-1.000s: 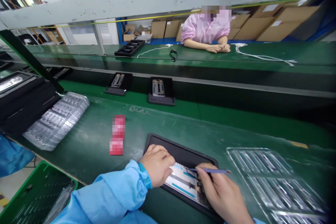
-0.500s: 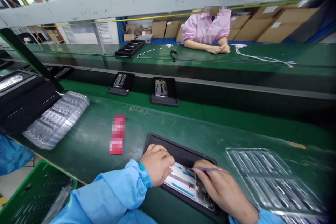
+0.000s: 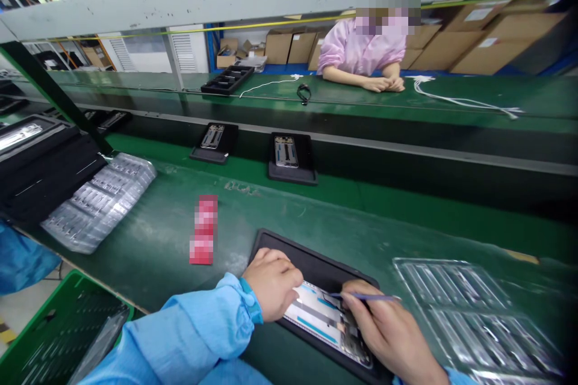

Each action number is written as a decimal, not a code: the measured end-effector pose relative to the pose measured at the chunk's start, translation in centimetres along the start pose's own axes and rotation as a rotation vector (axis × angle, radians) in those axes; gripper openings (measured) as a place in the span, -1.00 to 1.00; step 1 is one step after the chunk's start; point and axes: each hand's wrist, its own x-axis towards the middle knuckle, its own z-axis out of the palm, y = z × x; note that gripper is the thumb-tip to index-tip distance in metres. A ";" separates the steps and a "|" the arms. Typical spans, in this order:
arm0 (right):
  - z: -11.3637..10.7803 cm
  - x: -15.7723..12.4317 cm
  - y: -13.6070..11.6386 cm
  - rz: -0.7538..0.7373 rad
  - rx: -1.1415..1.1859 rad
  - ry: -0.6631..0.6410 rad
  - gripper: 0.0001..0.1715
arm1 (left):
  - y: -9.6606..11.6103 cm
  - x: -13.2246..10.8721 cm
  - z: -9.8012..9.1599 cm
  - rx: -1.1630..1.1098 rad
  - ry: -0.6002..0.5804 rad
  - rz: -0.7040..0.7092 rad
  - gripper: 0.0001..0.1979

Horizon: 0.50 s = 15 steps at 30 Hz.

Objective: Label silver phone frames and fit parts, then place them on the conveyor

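Note:
A phone frame (image 3: 311,315), silver with blue strips and a dark band, lies in a black tray (image 3: 311,257) on the green bench. My left hand (image 3: 273,284) grips the frame's left end, fingers curled over it and the tray's edge. My right hand (image 3: 383,322) pinches a thin purple stick-like tool (image 3: 372,297) above the frame's right half. The tool's tip points left at the frame near a blue strip; I cannot tell whether it touches. My right hand hides part of the frame's right end.
A clear plastic tray (image 3: 469,301) lies right; another plastic tray (image 3: 102,201) lies left near black foam (image 3: 45,168). A red card (image 3: 204,230) is on the bench. A green crate (image 3: 58,325) stands below. Black trays with phone frames (image 3: 286,151) sit beyond. Someone in pink (image 3: 361,54) leans opposite.
My right hand and the purple tool have shifted slightly right. My left hand stays on the frame. The whole view has moved a little, and the trays beyond appear slightly farther right.

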 end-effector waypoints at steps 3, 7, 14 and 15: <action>0.3 -0.2 -0.2 -0.028 -0.022 -0.029 -0.84 | 0.0 0.0 -0.1 -0.002 -0.007 0.009 -0.84; 0.3 -0.4 -0.4 -0.039 -0.023 -0.020 -0.86 | 0.0 0.0 -0.2 -0.008 -0.010 0.008 -0.86; -0.2 0.0 -0.4 0.022 0.043 -0.029 -0.86 | 0.1 0.0 0.0 -0.023 -0.008 0.000 -0.84; -0.4 0.0 -0.5 0.017 0.045 -0.021 -0.86 | 0.1 0.0 0.0 -0.028 -0.005 -0.003 -0.84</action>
